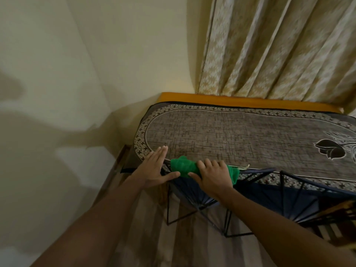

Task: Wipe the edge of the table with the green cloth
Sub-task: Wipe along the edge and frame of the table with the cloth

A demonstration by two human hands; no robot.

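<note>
The table [231,135] carries a grey patterned cover with a dotted border and stands in a corner of the room. A bunched green cloth [183,167] lies on the table's near edge, close to the left corner. My right hand [212,175] is shut on the cloth, fingers curled over it and thumb underneath, pressing it to the edge. My left hand [156,168] rests flat on the corner just left of the cloth, fingers straight and together, holding nothing. Part of the cloth hangs down to the right of my right hand.
A cream wall runs along the left. Patterned curtains [279,45] hang behind the table above an orange strip [240,100]. Dark blue chairs with black wire frames [250,199] stand tucked under the near edge. A dark flower motif [329,151] marks the cover at right.
</note>
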